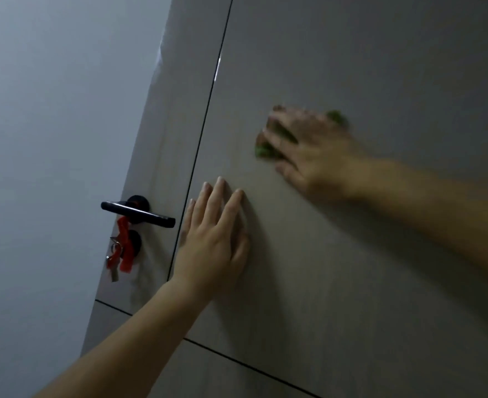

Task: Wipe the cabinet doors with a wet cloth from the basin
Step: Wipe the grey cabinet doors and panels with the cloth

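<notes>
A tall grey-beige cabinet door [366,67] fills the right of the view. My right hand [314,150] presses a green cloth [265,149] flat against it; the cloth shows between and beyond the fingers, and the hand is blurred. My left hand [214,237] lies flat on the same door lower down, fingers spread, holding nothing. A dark vertical gap [208,110] marks the door's left edge, just left of my left hand. The basin is out of view.
Left of the gap is a narrower panel with a black lever handle [139,214]. Keys with a red tag [120,254] hang from the lock below it. A pale wall [50,139] fills the left. A horizontal seam [251,366] runs under the door.
</notes>
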